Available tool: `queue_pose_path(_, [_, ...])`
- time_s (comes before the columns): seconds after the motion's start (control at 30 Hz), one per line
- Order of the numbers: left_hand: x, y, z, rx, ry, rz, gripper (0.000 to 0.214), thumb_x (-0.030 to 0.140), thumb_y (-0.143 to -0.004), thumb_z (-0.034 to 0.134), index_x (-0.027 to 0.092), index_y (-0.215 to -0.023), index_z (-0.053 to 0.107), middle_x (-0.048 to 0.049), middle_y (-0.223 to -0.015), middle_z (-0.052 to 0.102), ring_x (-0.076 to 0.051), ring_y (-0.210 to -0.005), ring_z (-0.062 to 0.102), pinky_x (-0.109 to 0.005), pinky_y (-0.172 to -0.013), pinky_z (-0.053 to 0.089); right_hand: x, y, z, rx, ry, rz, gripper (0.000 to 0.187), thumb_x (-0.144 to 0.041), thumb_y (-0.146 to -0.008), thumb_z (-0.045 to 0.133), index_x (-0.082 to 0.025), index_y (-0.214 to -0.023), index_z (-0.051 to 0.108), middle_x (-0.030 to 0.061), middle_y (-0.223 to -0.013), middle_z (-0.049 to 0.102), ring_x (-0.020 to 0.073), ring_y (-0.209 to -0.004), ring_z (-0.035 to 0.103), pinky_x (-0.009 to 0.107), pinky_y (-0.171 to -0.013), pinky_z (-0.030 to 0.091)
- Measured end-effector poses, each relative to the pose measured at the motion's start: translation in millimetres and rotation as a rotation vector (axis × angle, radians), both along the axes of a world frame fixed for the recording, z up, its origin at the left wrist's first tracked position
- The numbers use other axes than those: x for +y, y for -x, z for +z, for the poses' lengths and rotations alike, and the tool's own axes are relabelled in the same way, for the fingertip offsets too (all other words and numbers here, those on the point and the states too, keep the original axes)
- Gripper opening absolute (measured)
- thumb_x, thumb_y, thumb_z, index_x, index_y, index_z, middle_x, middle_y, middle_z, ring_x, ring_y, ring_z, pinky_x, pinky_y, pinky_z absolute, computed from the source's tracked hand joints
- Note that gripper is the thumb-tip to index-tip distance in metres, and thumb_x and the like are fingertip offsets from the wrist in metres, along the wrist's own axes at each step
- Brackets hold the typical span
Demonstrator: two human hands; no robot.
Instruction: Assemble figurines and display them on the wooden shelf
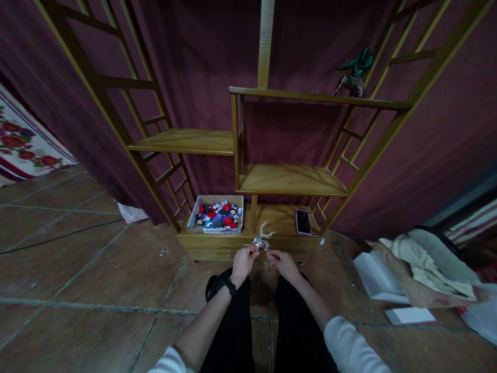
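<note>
Fingers of your left hand (244, 263) and right hand (285, 265) are drawn together, thumb against fingertip, pinching the lower part of a shiny silvery ornament from opposite sides. Behind everything hangs a maroon curtain (202, 77), above a brown tiled floor (97, 280). Before you stands a wooden display shelf (186, 139) with staggered boards and lattice sides. Off to your left, a white floral cloth (23, 142) borders the curtain; to your right, a cream cloth (427, 261) is bunched near a white box (380, 277) on the floor. On the lowest board's left sits an open cardboard tray (221, 230) filled with small figures (219, 213) in red, blue, black and white. High on the right, a dark green figurine (356, 72) stands on the upper board. At the right of the lowest board lies a smartphone (303, 221), screen dark. Smaller still, the silvery ornament (261, 241) sits between your hands, just in front of the lowest board, its pale antler-like branches pointing upward. Around your left wrist is a black wristband (228, 285).
</note>
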State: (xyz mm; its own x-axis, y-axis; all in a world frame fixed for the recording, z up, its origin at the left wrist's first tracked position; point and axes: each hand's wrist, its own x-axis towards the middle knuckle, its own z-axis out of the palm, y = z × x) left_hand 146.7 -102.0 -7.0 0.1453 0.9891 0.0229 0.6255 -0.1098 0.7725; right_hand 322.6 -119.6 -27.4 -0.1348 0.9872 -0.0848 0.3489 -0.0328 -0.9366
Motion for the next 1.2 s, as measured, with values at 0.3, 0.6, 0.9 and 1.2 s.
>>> queue_pose_path(0.3, [-18.3, -5.2, 8.0, 0.313, -0.068, 0.065, 0.021, 0.027, -0.085, 0.046, 0.021, -0.098, 0.061, -0.01, -0.095, 0.065, -0.02, -0.085, 0.06, -0.027, -0.072, 0.039, -3.5, 9.5, -3.8, 0.042, -0.072, -0.038, 0.025, -0.036, -0.077, 0.049, -0.019, -0.088, 0.063, 0.0011, -0.072, 0.064, 0.013, -0.056, 0.06, 0.025, -0.054, 0.05])
queue_pose_path(0.6, [-21.8, -0.7, 29.8, 0.53, -0.185, -0.068, 0.027, 0.026, -0.09, 0.033, 0.017, -0.101, 0.055, -0.0123, -0.093, 0.06, -0.021, -0.084, 0.06, -0.03, -0.07, 0.041, 4.9, 5.7, 3.1, -0.044, -0.116, 0.035, 0.026, -0.037, -0.077, 0.048, -0.019, -0.085, 0.064, 0.0011, -0.07, 0.064, 0.0147, -0.063, 0.06, 0.025, -0.062, 0.049])
queue_pose_path(0.9, [-18.5, 1.4, 25.1, 0.685, -0.267, -0.207, 0.025, 0.009, -0.086, 0.036, 0.014, -0.105, 0.051, -0.0143, -0.1, 0.057, -0.02, -0.091, 0.057, -0.03, -0.074, 0.041, 3.5, 6.5, 7.0, -0.217, -0.195, 0.006, 0.025, -0.024, -0.081, 0.04, -0.02, -0.087, 0.064, 0.0022, -0.077, 0.067, 0.016, -0.07, 0.063, 0.026, -0.069, 0.047])
queue_pose_path(1.2, [-20.9, 1.4, 16.5, 0.677, -0.353, -0.205, 0.028, 0.007, -0.084, 0.036, 0.01, -0.109, 0.05, -0.0145, -0.094, 0.058, -0.021, -0.09, 0.056, -0.032, -0.075, 0.042, -0.7, 7.2, 9.1, -0.366, -0.191, -0.033, 0.024, -0.025, -0.081, 0.043, -0.024, -0.086, 0.066, 0.0019, -0.08, 0.068, 0.018, -0.074, 0.063, 0.025, -0.07, 0.045])
